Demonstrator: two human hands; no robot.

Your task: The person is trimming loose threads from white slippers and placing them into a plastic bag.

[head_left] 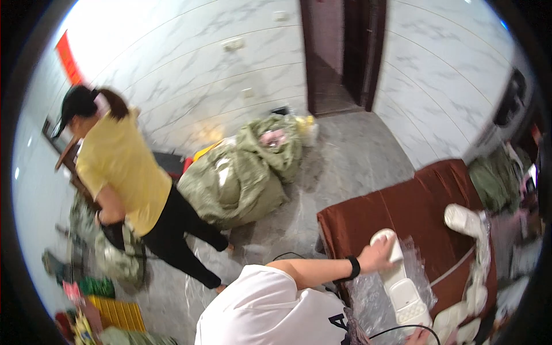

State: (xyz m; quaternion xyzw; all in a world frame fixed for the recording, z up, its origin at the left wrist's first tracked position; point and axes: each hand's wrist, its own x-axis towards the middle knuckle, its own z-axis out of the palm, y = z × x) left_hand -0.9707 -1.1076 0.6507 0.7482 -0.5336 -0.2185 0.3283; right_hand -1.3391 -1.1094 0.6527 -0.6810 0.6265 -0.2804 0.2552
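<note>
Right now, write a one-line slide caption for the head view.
A wristbanded hand grips a white slipper on a brown-draped table; a person in yellow bends beside green sacks.

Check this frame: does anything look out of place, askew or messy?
Yes. Bulging green sacks lie slumped on the floor, one open at the top. White slippers lie scattered unpaired over the brown cloth and crumpled clear plastic. One hand grips a white slipper.

One head-worn fisheye view looks down and forward: brown table [402, 213] close at lower right, marble wall [190, 75] and doorway [339, 52] far at top.
</note>
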